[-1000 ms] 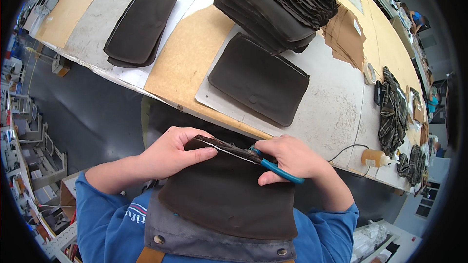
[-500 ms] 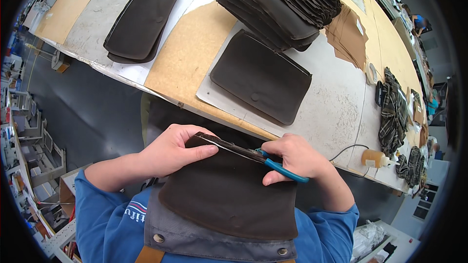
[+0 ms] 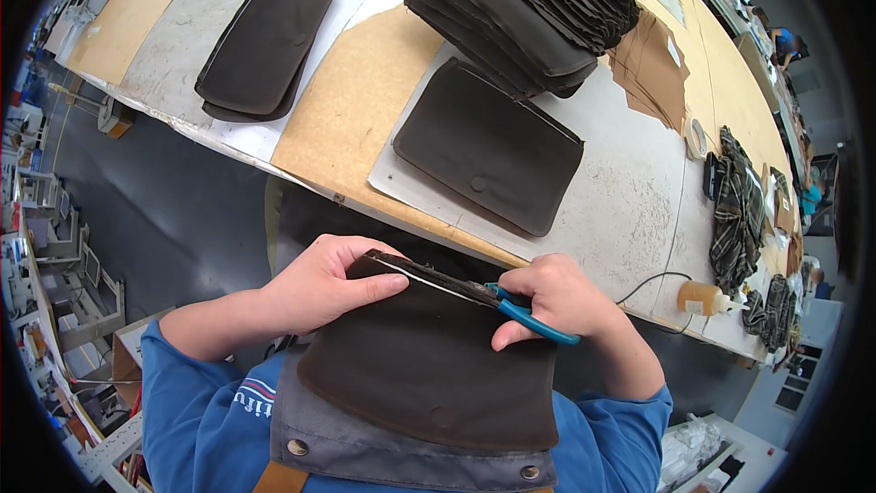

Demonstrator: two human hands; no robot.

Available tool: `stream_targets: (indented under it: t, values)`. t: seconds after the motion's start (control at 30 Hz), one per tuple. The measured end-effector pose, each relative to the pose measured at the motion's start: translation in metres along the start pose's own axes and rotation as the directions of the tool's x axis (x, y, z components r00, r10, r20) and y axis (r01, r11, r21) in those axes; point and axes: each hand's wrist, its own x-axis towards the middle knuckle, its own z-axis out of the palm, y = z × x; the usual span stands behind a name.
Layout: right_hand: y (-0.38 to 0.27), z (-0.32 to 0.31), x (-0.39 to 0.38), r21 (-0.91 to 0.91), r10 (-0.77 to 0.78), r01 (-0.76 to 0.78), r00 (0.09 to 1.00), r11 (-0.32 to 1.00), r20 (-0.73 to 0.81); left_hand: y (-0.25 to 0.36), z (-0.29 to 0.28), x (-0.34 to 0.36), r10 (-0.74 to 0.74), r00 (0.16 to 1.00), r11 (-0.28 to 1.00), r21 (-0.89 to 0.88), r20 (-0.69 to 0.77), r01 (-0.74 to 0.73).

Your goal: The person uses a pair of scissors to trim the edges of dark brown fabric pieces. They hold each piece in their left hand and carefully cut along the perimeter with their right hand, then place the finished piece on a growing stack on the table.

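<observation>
A dark brown leather-like panel (image 3: 429, 361) rests against my apron, its upper edge showing a thin white line. My left hand (image 3: 338, 281) pinches that edge near its left corner, thumb on the near face. Teal-handled scissors (image 3: 538, 322) are in my right hand (image 3: 552, 297), with fingers and thumb around the handles. Their blades lie along the panel's upper edge, pointing left toward my left hand; how far apart the blades stand is hard to make out. On the table in front lies a similar brown panel (image 3: 488, 151).
A tall stack of brown panels (image 3: 529, 14) stands at the table's far side, and a smaller pile (image 3: 269, 50) lies left. Brown card pieces (image 3: 650, 73), a tape roll (image 3: 696, 139), plaid cloth (image 3: 737, 210) and an amber bottle (image 3: 703, 298) are to the right. The table edge (image 3: 411, 219) runs just beyond my hands.
My right hand and the scissors have shifted very slightly to the right and down along the panel's edge. My left hand keeps its hold in nearly the same place.
</observation>
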Motion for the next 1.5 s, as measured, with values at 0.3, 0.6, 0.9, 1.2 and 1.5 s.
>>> stream_targets:
  t: [0.3,0.6,0.9,1.2,1.5]
  values:
    - [0.000,-0.004,0.001,0.015,-0.022,0.022,0.999,1.000,0.023,0.003,0.002,0.000,-0.009,1.000,1.000,-0.003,0.003,0.009]
    - [-0.007,-0.002,0.011,-0.012,-0.020,0.021,0.998,1.000,0.065,0.008,0.006,0.000,-0.019,1.000,1.000,0.016,0.019,0.019]
    - [-0.009,-0.003,0.015,-0.022,-0.016,0.016,1.000,1.000,0.026,0.008,0.006,0.000,-0.046,0.999,0.999,0.019,0.011,0.046]
    - [-0.007,-0.002,0.012,-0.050,-0.036,0.034,0.998,0.998,-0.041,0.006,0.006,0.002,-0.038,0.999,0.999,0.006,0.030,0.038]
    - [-0.006,0.001,0.012,-0.044,-0.032,0.030,0.998,0.999,-0.055,0.003,0.004,0.003,-0.031,0.999,0.999,-0.004,0.036,0.031]
